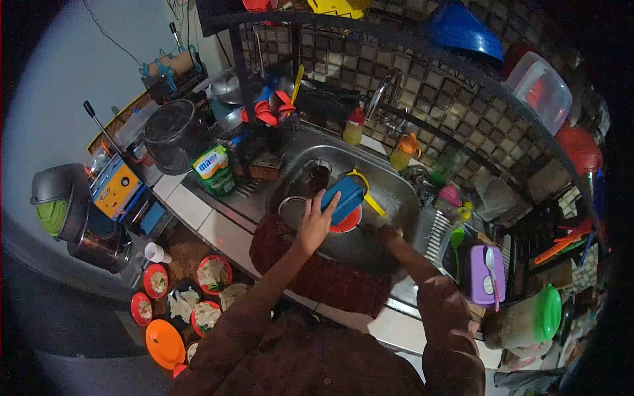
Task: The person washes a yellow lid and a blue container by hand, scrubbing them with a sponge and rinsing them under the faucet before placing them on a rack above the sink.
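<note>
My left hand (316, 221) reaches into the steel sink (389, 181) and grips a blue rectangular lid or container (344, 198) by its near edge. A red plate (350, 222) and a yellow-handled utensil (367, 197) lie under and beside it. A dark glass (317, 175) stands in the sink behind it. My right hand (389, 235) is low in the basin to the right, fingers curled; what it holds is hidden in the dark.
Soap bottles (354, 127) stand by the tap. A green detergent pouch (214, 169) sits on the left counter. A purple box with a spoon (487, 274) and a green-lidded jar (528, 320) stand at right. Bowls of food (212, 272) sit on the floor.
</note>
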Demonstrator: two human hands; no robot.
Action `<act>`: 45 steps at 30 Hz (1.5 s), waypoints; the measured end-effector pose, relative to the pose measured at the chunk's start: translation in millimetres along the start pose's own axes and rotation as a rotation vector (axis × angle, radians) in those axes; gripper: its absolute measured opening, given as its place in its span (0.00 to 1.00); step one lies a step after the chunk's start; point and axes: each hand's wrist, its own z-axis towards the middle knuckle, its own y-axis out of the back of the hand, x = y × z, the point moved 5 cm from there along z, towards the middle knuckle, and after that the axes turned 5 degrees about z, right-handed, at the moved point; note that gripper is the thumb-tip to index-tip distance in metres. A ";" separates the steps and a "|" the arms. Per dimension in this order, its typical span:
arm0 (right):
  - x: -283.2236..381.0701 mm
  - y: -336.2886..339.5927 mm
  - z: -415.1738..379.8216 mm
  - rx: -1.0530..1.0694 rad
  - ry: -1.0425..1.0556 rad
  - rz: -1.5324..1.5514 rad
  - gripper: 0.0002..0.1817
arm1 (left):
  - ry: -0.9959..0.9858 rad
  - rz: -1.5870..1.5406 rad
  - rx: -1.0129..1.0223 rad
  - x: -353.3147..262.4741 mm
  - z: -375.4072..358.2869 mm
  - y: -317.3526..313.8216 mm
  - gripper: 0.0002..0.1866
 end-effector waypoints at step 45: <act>-17.7 19.7 -50.0 -0.197 0.066 -0.041 0.10 | -0.124 0.038 0.016 -19.6 -6.7 -4.3 0.36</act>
